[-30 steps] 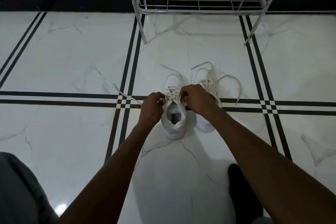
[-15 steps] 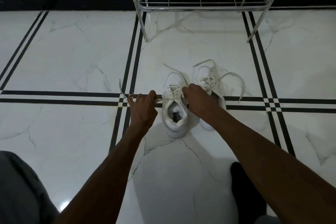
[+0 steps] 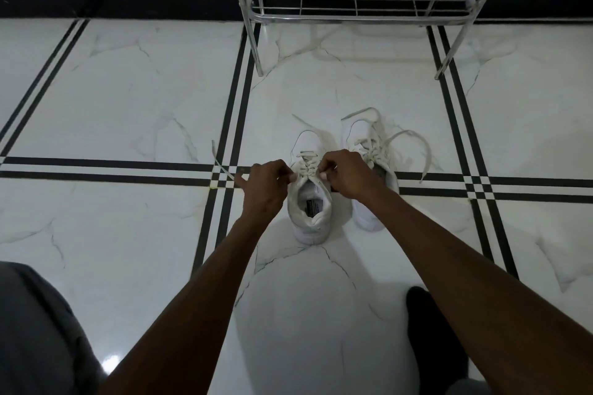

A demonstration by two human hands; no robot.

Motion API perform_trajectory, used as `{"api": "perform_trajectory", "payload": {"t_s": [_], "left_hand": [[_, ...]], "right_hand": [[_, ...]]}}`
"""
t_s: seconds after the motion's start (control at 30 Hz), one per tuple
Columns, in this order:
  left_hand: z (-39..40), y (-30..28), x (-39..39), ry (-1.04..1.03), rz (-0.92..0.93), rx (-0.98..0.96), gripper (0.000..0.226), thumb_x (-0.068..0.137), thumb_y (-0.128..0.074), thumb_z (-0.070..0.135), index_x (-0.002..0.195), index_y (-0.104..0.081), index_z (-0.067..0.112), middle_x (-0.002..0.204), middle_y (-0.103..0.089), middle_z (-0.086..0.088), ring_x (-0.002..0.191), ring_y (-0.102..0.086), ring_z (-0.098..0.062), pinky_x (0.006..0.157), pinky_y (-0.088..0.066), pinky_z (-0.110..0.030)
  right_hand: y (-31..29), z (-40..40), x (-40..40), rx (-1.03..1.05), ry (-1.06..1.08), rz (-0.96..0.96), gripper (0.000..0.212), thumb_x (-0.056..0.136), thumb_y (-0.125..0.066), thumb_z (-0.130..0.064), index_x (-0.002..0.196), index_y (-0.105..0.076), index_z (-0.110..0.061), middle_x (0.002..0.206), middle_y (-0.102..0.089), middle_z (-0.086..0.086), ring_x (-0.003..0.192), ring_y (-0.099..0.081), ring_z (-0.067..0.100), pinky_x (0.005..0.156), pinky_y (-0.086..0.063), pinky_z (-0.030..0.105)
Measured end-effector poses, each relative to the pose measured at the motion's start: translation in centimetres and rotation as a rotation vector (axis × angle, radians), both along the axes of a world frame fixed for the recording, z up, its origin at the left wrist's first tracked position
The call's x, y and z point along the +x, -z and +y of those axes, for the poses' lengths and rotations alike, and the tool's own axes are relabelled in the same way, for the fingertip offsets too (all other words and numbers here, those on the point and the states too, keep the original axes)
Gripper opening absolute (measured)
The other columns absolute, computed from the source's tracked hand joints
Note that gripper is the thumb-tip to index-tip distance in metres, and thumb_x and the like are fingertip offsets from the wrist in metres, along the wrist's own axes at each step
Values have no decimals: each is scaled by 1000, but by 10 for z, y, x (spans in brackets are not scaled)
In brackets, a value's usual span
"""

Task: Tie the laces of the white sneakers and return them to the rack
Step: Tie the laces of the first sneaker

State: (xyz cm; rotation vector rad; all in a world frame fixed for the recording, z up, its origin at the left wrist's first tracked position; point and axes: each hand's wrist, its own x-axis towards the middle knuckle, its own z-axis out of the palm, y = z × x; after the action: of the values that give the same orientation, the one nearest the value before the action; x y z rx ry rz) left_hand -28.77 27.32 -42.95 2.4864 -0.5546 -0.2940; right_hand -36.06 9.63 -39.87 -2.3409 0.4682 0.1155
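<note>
1. The floor [image 3: 128, 99] fills my view: white marbled tile crossed by black double lines. At the far edge, against the wall, stands the metal rack [image 3: 359, 18], its lowest wire shelf bare where I can see it.

2. The white sneakers stand side by side on the floor in front of the rack, well apart from it, toes pointing toward it. The left sneaker [image 3: 309, 215] is the one in hand. The right sneaker [image 3: 369, 138] is just beside it, partly behind my right forearm, its laces [image 3: 417, 138] sprawled loose over the tile.

3. My left hand [image 3: 264, 189] and right hand [image 3: 348, 175] sit at either side of the left sneaker's tongue, each pinching a lace end close to the top eyelets. A free tail [image 3: 221, 167] of lace trails out left across the black lines.

4. To do this step well, I judge I should keep even tension on both ends, cross them low against the tongue, and seat the first knot before forming loops, so the slack does not creep back.

5. Compared with half a second ago, my left hand has come back in from its outward pull and now sits close to the tongue; the right hand has hardly shifted, and both sneakers lie as they did.
</note>
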Motion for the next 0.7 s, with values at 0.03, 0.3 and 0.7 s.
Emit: {"api": "perform_trajectory", "payload": {"t_s": [0.03, 0.3, 0.7], "left_hand": [[1, -1, 0, 15, -46, 36, 10, 95, -60, 21, 91, -69, 24, 88, -76, 9, 103, -64, -19, 110, -22, -63], [3, 3, -8, 108, -1, -103, 34, 73, -57, -16, 84, -41, 12, 81, -66, -9, 69, -60, -27, 54, -48, -37], [5, 9, -10, -62, 98, -190, 28, 77, -57, -17, 80, -48, 9, 83, -68, -3, 72, -63, -19, 56, -49, -20]], "right_hand": [[-1, 0, 0, -1, 3, 1, 16, 83, -65, 7, 92, -75, -1, 96, -76, 14, 82, -66, 18, 78, -59, 37], [7, 10, -1, -252, 0, 27, 14, 83, -61, 3, 79, -74, 3, 85, -70, 17, 79, -69, 27, 56, -35, 25], [17, 17, 3, -232, 122, 80, 13, 82, -61, -2, 81, -73, -5, 86, -73, 12, 80, -71, 26, 67, -57, 31]]}}
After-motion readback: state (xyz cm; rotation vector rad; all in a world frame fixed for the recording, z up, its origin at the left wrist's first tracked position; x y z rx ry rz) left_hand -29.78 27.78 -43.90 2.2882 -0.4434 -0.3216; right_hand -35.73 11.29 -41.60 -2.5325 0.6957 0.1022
